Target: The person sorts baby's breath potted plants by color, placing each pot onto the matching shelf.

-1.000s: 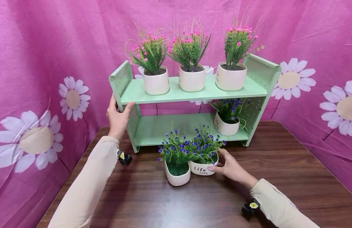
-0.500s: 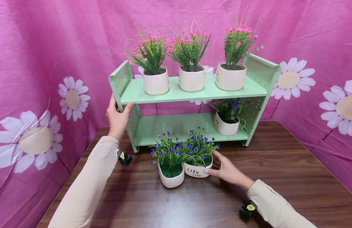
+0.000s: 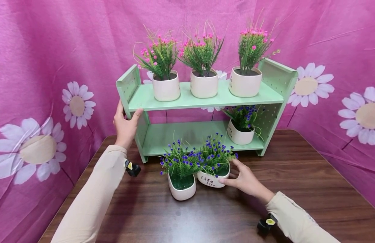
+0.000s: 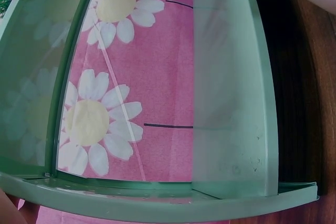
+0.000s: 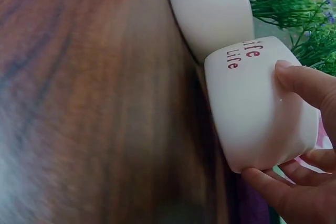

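Note:
In the head view my left hand (image 3: pixel 125 128) grips the left side panel of a green two-tier shelf (image 3: pixel 181 135), thumb at the front and fingers outside. My right hand (image 3: pixel 246 179) holds a white flowerpot (image 3: pixel 212 180) lettered "Life", planted with blue-purple flowers (image 3: pixel 216 155). The right wrist view has the thumb (image 5: pixel 302 80) on that pot's wall and fingers around its side. Left of it on the table stands a second white pot (image 3: pixel 183 193) with similar flowers (image 3: pixel 178 160). Whether the two pots touch is hard to tell.
Three white pots with pink flowers, left (image 3: pixel 166 88), middle (image 3: pixel 204 85) and right (image 3: pixel 245 83), stand on the upper tier. One blue-flowered pot (image 3: pixel 240 135) is at the lower tier's right end. A pink daisy-print cloth (image 3: pixel 99 40) hangs behind the wooden table (image 3: pixel 144 209).
Both front pots first shifted left with my right hand. Since then the held pot has moved slightly right and back, away from the other. My left hand has stayed on the shelf.

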{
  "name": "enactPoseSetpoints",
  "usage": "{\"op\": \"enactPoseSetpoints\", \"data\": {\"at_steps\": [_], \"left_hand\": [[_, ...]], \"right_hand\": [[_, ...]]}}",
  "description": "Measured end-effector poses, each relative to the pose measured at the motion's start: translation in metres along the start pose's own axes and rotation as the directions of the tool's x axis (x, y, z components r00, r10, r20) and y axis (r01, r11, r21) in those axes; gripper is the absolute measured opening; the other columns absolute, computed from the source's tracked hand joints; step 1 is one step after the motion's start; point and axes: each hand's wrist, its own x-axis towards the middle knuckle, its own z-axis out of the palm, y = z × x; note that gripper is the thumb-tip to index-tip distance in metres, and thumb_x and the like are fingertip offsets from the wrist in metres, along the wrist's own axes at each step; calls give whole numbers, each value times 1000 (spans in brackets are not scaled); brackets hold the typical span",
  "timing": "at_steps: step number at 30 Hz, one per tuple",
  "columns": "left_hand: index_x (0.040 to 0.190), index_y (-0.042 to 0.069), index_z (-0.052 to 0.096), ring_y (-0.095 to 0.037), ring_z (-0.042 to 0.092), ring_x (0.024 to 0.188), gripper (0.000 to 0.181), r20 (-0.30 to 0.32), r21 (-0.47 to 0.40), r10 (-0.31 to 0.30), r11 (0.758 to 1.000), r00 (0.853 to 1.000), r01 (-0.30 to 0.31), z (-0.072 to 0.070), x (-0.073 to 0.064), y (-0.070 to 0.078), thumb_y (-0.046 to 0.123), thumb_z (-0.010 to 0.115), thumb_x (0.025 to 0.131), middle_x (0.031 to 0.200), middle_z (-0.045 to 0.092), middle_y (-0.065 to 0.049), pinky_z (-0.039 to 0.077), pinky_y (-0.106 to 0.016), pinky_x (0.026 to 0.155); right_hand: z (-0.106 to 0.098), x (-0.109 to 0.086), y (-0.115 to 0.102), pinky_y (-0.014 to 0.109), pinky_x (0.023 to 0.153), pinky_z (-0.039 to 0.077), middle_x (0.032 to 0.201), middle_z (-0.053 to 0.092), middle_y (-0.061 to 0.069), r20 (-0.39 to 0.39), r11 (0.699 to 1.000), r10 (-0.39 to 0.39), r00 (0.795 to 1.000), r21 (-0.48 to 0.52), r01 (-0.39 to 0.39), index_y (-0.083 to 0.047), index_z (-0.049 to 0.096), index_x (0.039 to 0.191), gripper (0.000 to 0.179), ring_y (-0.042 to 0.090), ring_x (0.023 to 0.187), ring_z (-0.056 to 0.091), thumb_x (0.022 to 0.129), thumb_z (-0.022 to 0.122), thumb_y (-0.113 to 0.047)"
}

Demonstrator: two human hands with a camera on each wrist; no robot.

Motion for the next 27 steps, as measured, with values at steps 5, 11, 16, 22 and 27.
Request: {"op": "enactPoseSetpoints", "data": {"at_steps": [5, 11, 16, 22, 27], "left_hand": [[148, 25, 38, -11, 49, 124, 74, -4, -11, 13, 1000, 1000, -13, 0, 4, -13, 23, 76, 83, 140, 52, -5, 44, -31, 100], [147, 28, 39, -10, 49, 123, 74, 0, -15, 12, 1000, 1000, -12, 0, 3, -14, 28, 76, 83, 139, 53, -4, 45, -35, 100], [146, 28, 40, -10, 50, 122, 74, -2, -14, 16, 1000, 1000, -16, -1, 4, -16, 29, 76, 82, 138, 53, -4, 44, -39, 101], [146, 28, 40, -9, 50, 121, 73, -6, -9, 15, 1000, 1000, -16, -1, 4, -16, 29, 76, 82, 138, 54, -4, 44, -34, 100], [146, 28, 40, -10, 51, 121, 74, -6, -7, 16, 1000, 1000, -16, -1, 4, -15, 30, 76, 82, 138, 54, -4, 45, -34, 99]], "right_hand": [[-8, 1, -9, 32, 85, 54, 128, 51, 24, -64, 997, -34, 997, -72, 29, 9, 46, 128, 75, 38, 114, 55, 70, 87, -15], [-15, 5, -20, 30, 84, 53, 126, 51, 21, -154, 993, -35, 987, -115, 17, 5, 48, 130, 76, 34, 115, 54, 69, 87, -17], [-18, 14, -27, 29, 86, 53, 128, 51, 23, -227, 995, -8, 974, -94, -14, 5, 43, 135, 81, 35, 114, 55, 71, 86, -18], [-15, 28, -30, 30, 85, 53, 139, 43, 25, -302, 993, 67, 951, -73, -93, 3, 34, 143, 91, 36, 116, 56, 73, 85, -25], [-9, 43, -29, 39, 87, 54, 136, 47, 24, -375, 991, 71, 924, -82, -109, 2, 38, 141, 88, 35, 113, 57, 72, 85, -24]]}}
